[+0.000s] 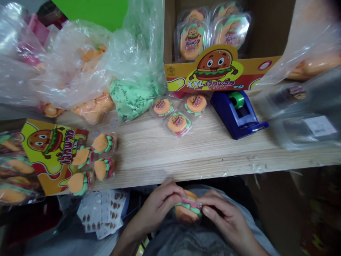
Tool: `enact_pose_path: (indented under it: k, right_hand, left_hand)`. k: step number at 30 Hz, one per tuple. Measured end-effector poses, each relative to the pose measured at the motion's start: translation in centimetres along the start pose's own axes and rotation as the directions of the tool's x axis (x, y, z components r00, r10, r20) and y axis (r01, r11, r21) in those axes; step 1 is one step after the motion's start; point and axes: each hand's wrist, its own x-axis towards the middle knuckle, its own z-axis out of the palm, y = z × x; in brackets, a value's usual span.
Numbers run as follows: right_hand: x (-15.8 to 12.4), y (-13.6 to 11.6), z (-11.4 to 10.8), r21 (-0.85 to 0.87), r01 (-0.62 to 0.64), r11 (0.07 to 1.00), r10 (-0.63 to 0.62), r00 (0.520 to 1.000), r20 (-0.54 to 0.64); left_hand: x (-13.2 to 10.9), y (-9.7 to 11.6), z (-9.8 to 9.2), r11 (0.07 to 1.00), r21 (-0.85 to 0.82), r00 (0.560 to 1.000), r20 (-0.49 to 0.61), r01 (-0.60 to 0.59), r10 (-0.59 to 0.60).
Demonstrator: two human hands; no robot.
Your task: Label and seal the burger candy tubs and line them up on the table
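Note:
Over the lap, below the table's front edge, both hands grip a marshmallow burger (188, 210) with orange bun halves and green and pink layers between them. It seems to sit in a clear plastic case. My left hand (163, 199) pinches its left side, and the fingers of my right hand (220, 209) are closed on its right side near the pink layer. Some fingertips are hidden behind the burger. Closed packs with burger labels (178, 123) lie on the table beyond, and several open clear cases holding unlabelled burgers (100, 143) stand at the left.
A display box (170, 76) with labelled packs stands at the back. Beside it are a blue tape dispenser (237, 117), a bag of green pieces (134, 99) and bags of orange pieces (93, 106). Another display box (53, 149) lies left, above sticker sheets (103, 213). Clear containers (301, 133) sit right.

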Motion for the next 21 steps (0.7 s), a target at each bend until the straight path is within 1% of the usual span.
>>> enact_pose_path:
  k: [4,8,10,13,14,15,17,19,21]
  right_hand:
    - [-0.7,0.6,-0.1,0.029,0.000,1.000,-0.001,0.999,0.048]
    - [-1.0,0.6,0.0,0.024,-0.003,1.000,0.001,0.998,0.056]
    - [-1.2,0.7,0.1,-0.038,0.031,0.999,-0.027,0.994,0.105]
    - [-1.5,0.8,0.0,-0.133,0.079,0.988,-0.055,0.982,0.181]
    - [-1.6,0.9,-0.1,-0.144,0.084,0.986,-0.056,0.980,0.190]
    - [-1.7,1.0,-0.2,-0.140,0.088,0.986,-0.060,0.980,0.190]
    - [-1.7,1.0,-0.5,-0.115,0.068,0.991,-0.046,0.982,0.184]
    - [-1.6,1.0,-0.7,-0.092,0.015,0.996,0.002,0.983,0.185]
    - [-1.3,0.8,-0.6,-0.072,-0.058,0.996,0.069,0.985,0.157]
  left_hand:
    - [-0.1,-0.8,0.5,0.999,0.017,0.999,0.020,-0.036,0.036]
    - [0.6,-0.5,0.0,0.998,-0.003,0.997,0.047,-0.065,0.065]
    - [1.1,0.1,-0.5,0.997,0.028,0.991,0.117,-0.075,0.071]
    - [1.6,1.1,-1.1,0.989,0.109,0.962,0.264,-0.103,0.071]
    - [1.6,1.3,-1.1,0.987,0.121,0.952,0.298,-0.108,0.068]
    - [1.6,1.4,-1.0,0.987,0.120,0.949,0.308,-0.102,0.061]
    - [1.5,1.5,-0.6,0.992,0.114,0.963,0.269,-0.059,0.026]
    - [1.5,1.5,0.1,0.992,0.120,0.979,0.203,-0.031,0.007]
    - [1.5,1.7,0.9,0.987,0.147,0.982,0.187,-0.067,0.038]
